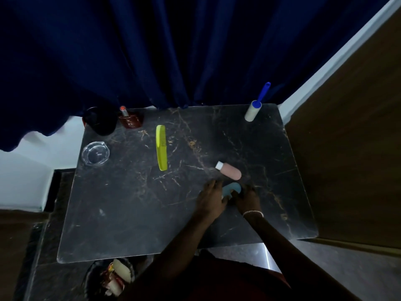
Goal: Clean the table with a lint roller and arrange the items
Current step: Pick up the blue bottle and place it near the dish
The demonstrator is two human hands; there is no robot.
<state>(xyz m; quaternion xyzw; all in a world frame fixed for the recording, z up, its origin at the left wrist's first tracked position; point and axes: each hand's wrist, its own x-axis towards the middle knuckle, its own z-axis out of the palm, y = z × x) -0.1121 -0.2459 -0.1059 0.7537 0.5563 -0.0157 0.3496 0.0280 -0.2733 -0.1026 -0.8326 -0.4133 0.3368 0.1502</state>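
A: Both hands, left hand (pixel 211 197) and right hand (pixel 247 197), curl around a small pale-blue rounded object (pixel 231 189) right of centre on the dark marbled worktop (pixel 130 213); how firm the hold is I cannot tell

B: Risk: a knuckle could nudge the pink tube with the white cap (pixel 229 171) just above it and set it rolling. The white lint roller with the blue handle (pixel 253 109) stands untouched, upper right
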